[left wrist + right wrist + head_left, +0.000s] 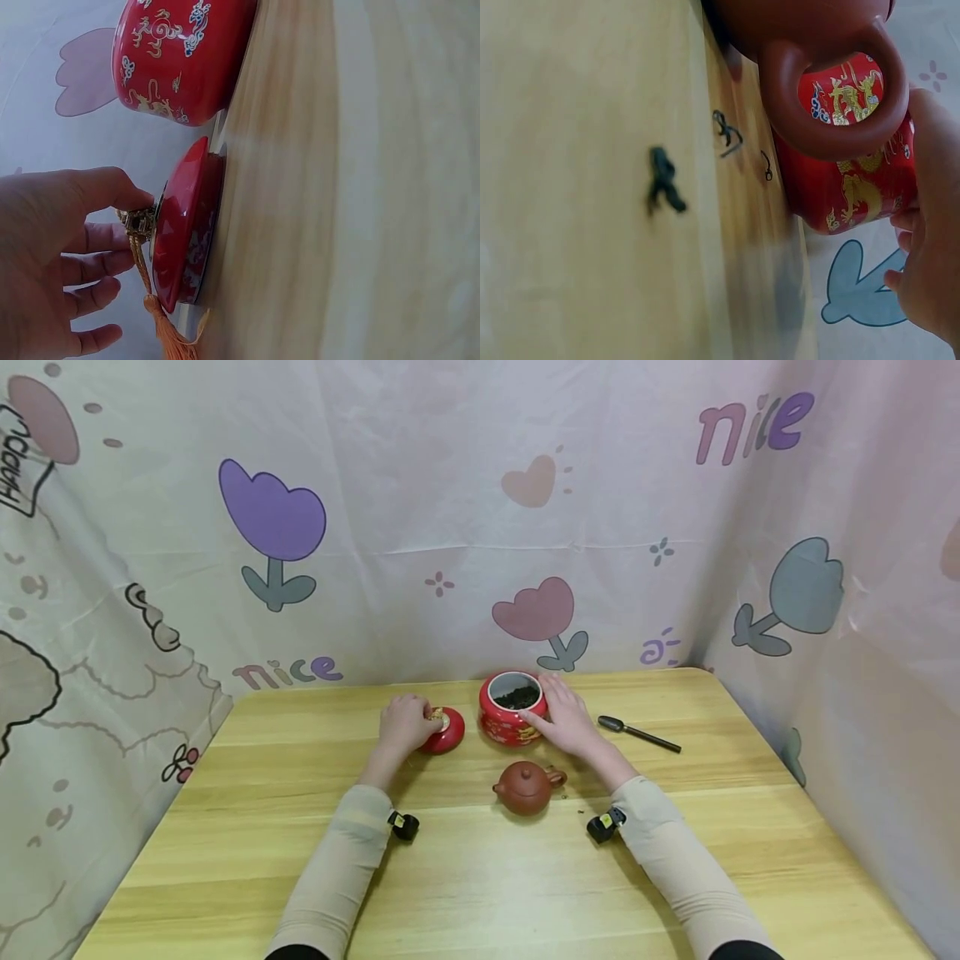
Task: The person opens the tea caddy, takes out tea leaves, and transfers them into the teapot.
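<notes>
The left hand (405, 722) pinches the ornate knob (139, 223) of a red lid (448, 737) between thumb and forefinger. In the left wrist view the lid's rim is at the tabletop, and an orange tassel (172, 341) hangs from the knob. To the right of the lid stands an uncovered red tea jar (504, 728), decorated with gold dragons, with dark tea leaves (517, 697) inside. My right hand (567, 718) holds the jar's right side, thumb toward the front and fingers toward the back. A brown clay teapot (523, 789) stands in front of the jar, its handle pointing right.
A black tea scoop (640, 734) lies on the wooden table (495, 893) to the right of the right hand. Several stray tea leaves (664, 180) are scattered near the teapot. A printed curtain (420, 493) hangs behind the table's back edge.
</notes>
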`<state>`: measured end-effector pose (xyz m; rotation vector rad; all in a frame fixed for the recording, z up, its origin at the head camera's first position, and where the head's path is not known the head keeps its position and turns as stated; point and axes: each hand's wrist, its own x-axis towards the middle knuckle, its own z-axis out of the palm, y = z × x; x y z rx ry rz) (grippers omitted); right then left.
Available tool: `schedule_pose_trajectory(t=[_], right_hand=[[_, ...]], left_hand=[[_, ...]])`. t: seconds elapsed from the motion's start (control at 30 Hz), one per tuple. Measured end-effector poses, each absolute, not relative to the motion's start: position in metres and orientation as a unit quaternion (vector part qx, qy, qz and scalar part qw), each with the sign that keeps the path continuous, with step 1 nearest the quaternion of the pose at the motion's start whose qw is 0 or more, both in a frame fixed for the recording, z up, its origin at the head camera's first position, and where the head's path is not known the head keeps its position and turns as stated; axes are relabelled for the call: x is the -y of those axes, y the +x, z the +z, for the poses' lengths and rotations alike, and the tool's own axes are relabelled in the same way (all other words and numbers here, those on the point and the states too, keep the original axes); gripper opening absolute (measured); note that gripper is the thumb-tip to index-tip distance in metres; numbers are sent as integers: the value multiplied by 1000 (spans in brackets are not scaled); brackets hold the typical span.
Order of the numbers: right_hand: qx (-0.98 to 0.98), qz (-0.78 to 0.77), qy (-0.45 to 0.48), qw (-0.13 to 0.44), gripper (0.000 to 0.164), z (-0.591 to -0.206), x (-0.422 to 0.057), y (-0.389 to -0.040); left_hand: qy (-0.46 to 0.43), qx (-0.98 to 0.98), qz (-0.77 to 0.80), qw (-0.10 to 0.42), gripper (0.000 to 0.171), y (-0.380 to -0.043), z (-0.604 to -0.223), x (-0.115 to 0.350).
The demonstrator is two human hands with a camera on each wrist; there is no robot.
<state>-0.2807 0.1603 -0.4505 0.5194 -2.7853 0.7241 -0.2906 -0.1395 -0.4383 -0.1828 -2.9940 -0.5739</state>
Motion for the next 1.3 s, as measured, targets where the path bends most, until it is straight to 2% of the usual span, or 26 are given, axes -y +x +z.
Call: schedule_pose_trajectory(t=[0.27,0.87,1.3], right_hand=[[946,250,175,109,83,-451,-160,-281],[945,263,164,103,81,-451,-159,-282],[947,261,162,97,82,-451,-159,-281]], left_hand=[[-64,982,-170,54,29,-290,-437,139],[-70,974,-173,130,31,-290,-418,136],[-84,958,-197,188,25,-293,-402,116]])
